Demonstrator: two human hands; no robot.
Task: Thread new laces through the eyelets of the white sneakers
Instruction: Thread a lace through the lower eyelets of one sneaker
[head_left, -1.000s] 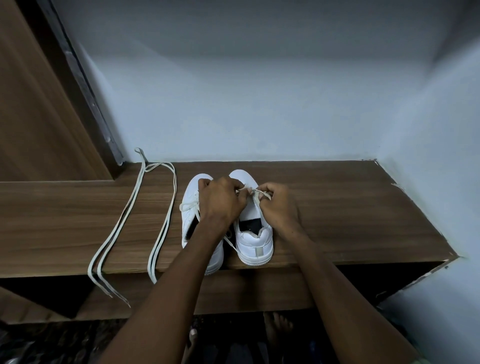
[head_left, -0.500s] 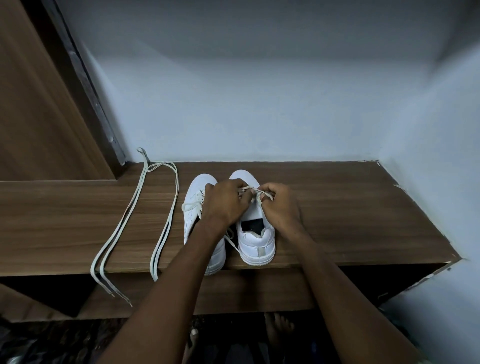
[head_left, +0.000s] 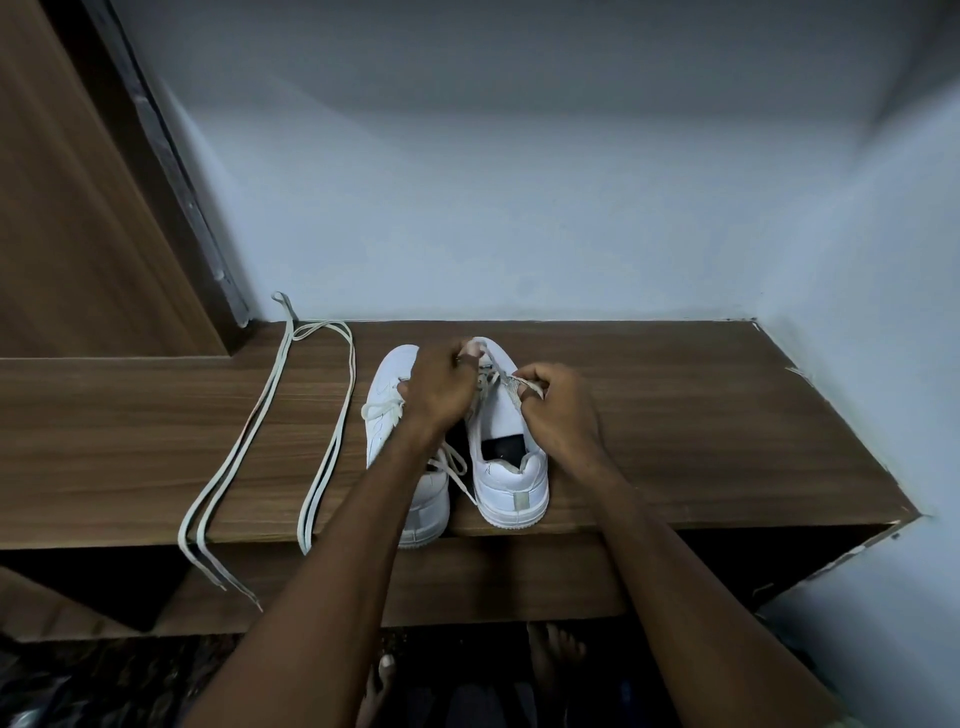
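Two white sneakers stand side by side on the wooden shelf (head_left: 701, 415), heels toward me. The right sneaker (head_left: 511, 478) has a dark insole showing. Over its eyelets, my left hand (head_left: 439, 387) pinches one end of a pale lace near the toe. My right hand (head_left: 558, 402) pinches the other end of the lace (head_left: 514, 387), pulled out to the right. The left sneaker (head_left: 387, 384) is partly hidden under my left forearm; a lace end trails between the two shoes. Two loose laces (head_left: 322, 415) lie on the shelf to the left, their ends hanging over the front edge.
A wooden panel (head_left: 78, 208) rises at the left, with blue-white walls behind and to the right. The shelf's front edge sits just under the sneakers' heels. Bare feet (head_left: 550, 654) show on the dark floor below.
My left hand has moved up toward the toe of the right sneaker, and my right hand has drawn its lace end out to the right. The sneakers have stayed put.
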